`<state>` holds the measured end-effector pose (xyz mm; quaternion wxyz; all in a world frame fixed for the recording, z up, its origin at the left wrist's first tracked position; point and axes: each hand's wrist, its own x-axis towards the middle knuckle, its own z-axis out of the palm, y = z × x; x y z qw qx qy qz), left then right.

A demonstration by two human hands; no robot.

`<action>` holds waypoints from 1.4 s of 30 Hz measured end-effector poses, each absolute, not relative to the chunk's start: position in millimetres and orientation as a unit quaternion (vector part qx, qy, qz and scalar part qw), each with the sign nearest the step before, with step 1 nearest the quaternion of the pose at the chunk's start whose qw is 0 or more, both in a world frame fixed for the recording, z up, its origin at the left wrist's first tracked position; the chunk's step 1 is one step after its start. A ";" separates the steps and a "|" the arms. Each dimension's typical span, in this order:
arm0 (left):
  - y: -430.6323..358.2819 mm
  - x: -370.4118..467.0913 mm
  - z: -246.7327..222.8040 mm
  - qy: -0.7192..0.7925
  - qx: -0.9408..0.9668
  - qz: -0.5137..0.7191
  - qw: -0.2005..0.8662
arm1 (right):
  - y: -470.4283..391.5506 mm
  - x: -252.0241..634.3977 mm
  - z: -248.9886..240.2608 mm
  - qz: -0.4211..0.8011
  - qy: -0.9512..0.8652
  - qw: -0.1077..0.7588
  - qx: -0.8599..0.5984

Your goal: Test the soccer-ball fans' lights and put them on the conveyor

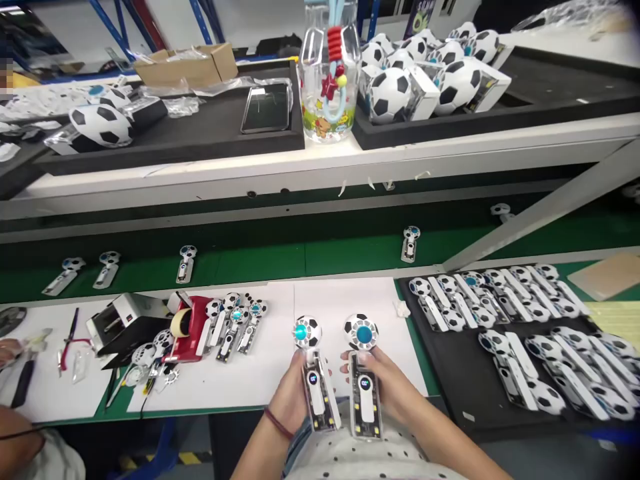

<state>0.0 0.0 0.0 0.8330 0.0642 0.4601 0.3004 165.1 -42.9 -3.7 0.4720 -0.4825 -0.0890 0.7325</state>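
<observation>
Both hands are held low at bottom centre, close to the body, forearms angled in from below. L hand (293, 400) is wrapped around the handle of the left fan (315, 373), thumb side facing up, a dark band seen at the wrist. R hand (393, 390) is closed on the handle of the right fan (364, 380), fingers curled round its right side, thumb near the top of the handle.

Both fans are held side by side, just apart, approx. parallel. Long axis of each runs near-to-far: handle toward the body, soccer-ball head pointed away, toward the white sheet (280, 360). Left fan is tilted slightly left at the head. Small lit displays are seen on both handles, faces up. The teal hub of each head is turned up toward the camera.

Fans are located over the near edge of the white sheet, between the red tape dispenser (193, 327) w/ a small cluster of fans at left and the black tray (450, 373) packed w/ rows of fans at right. More single fans are laid on the green belt (300, 257) behind.
</observation>
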 end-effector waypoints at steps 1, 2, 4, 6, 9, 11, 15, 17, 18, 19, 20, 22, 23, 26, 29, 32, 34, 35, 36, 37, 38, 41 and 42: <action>-9.5 -1.4 -3.3 0.446 0.076 0.301 0.840 | -51.8 166.3 -5.7 0.742 -0.090 0.474 -0.466; -18.2 -2.7 -6.9 0.433 0.084 0.302 0.845 | -59.7 167.3 -7.0 0.752 -0.089 0.479 -0.444; -30.7 -4.2 -13.5 0.418 0.079 0.298 0.855 | -70.2 169.0 -6.8 0.768 -0.075 0.489 -0.407; -34.4 -3.3 -16.0 0.421 0.074 0.296 0.854 | -72.0 170.2 -3.3 0.773 -0.055 0.498 -0.389; -26.8 3.0 -9.5 0.417 0.093 0.312 0.848 | -63.7 171.8 3.9 0.777 -0.059 0.507 -0.369; -18.5 9.2 -0.7 0.414 0.108 0.317 0.847 | -56.6 173.7 8.2 0.775 -0.075 0.512 -0.361; -6.2 21.3 17.6 0.411 0.137 0.329 0.839 | -47.7 179.6 15.2 0.768 -0.098 0.521 -0.358; -2.6 25.2 24.8 0.410 0.154 0.333 0.835 | -45.3 182.7 18.6 0.770 -0.108 0.518 -0.356; -1.1 26.5 27.7 0.413 0.161 0.331 0.833 | -44.3 184.1 20.4 0.771 -0.113 0.516 -0.357; 0.2 27.4 30.2 0.417 0.167 0.328 0.831 | -43.3 185.2 22.1 0.770 -0.115 0.515 -0.359; 1.3 27.9 32.3 0.420 0.171 0.323 0.831 | -42.3 186.2 23.8 0.769 -0.116 0.515 -0.360; 3.3 28.2 35.4 0.428 0.177 0.312 0.830 | -40.6 187.7 27.1 0.771 -0.115 0.517 -0.355; 4.0 28.1 36.5 0.432 0.181 0.307 0.829 | -39.8 188.3 28.7 0.773 -0.114 0.517 -0.350; 5.1 28.1 39.0 0.439 0.197 0.298 0.825 | -38.4 190.0 33.0 0.779 -0.119 0.517 -0.335; 5.0 28.2 40.9 0.431 0.205 0.283 0.832 | -38.8 192.0 37.4 0.778 -0.120 0.525 -0.325; 4.6 27.9 43.6 0.423 0.202 0.266 0.842 | -40.2 194.3 42.6 0.780 -0.130 0.524 -0.317; 4.5 27.7 46.8 0.416 0.194 0.261 0.849 | -40.9 195.8 46.5 0.781 -0.141 0.521 -0.314; 4.4 27.8 49.0 0.414 0.190 0.258 0.852 | -41.1 196.2 48.3 0.782 -0.144 0.518 -0.315; 4.2 28.0 51.7 0.415 0.188 0.258 0.852 | -41.3 196.5 49.8 0.782 -0.145 0.517 -0.316; 4.0 28.5 54.7 0.421 0.188 0.260 0.849 | -41.4 196.5 51.0 0.782 -0.144 0.518 -0.316; 3.8 29.2 58.0 0.430 0.191 0.263 0.842 | -41.6 196.4 51.8 0.782 -0.143 0.518 -0.315; 2.8 31.7 67.3 0.458 0.189 0.271 0.825 | -42.7 195.2 52.9 0.784 -0.148 0.523 -0.301; 2.4 32.2 69.6 0.462 0.185 0.275 0.823 | -43.2 194.9 53.0 0.785 -0.150 0.522 -0.296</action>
